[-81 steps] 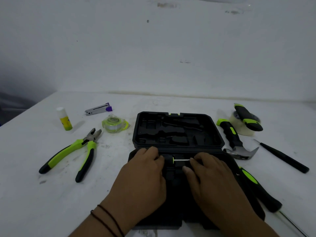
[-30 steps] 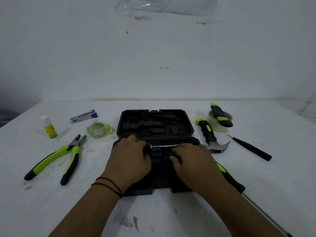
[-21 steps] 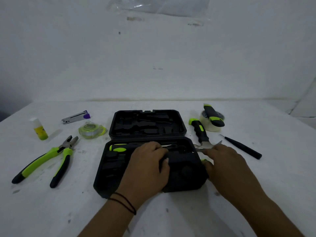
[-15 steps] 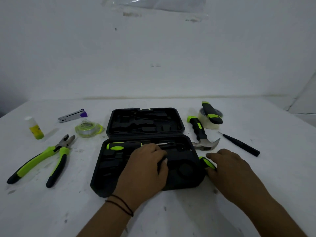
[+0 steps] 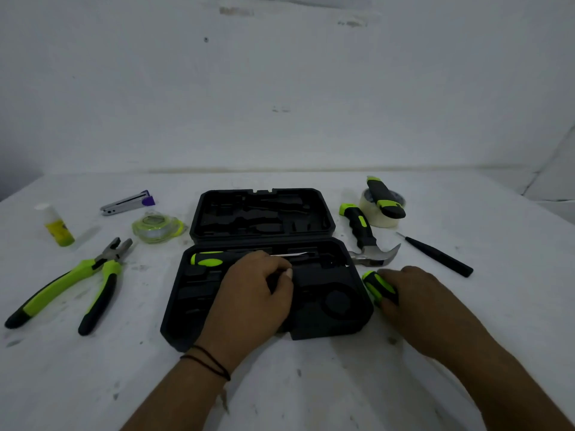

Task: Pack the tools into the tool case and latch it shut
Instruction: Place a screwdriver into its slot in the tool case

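The tool case (image 5: 264,269) lies open in the middle of the table (image 5: 311,384), black, its lid (image 5: 263,214) laid back flat with empty moulded recesses. A green-and-black screwdriver (image 5: 217,259) sits in the rear slot of the lower tray, its metal shaft running to the right.

The left hand (image 5: 255,300) rests palm down on the tray, fingers curled over the screwdriver's shaft (whether it truly grips it cannot be told); thin black cords circle the wrist. The right hand (image 5: 417,303) lies just right of the case, closed around the green-and-black handle of a second screwdriver (image 5: 378,287) on the table.

Left of the case lie pliers (image 5: 71,281), a tape measure (image 5: 157,228), a stapler (image 5: 127,203) and a glue stick (image 5: 57,227). To the right are a claw hammer (image 5: 365,237), a utility knife (image 5: 385,197) resting on a tape roll (image 5: 378,209), and a thin black tool (image 5: 438,255). The table is white and scuffed, against a bare white wall (image 5: 280,88).
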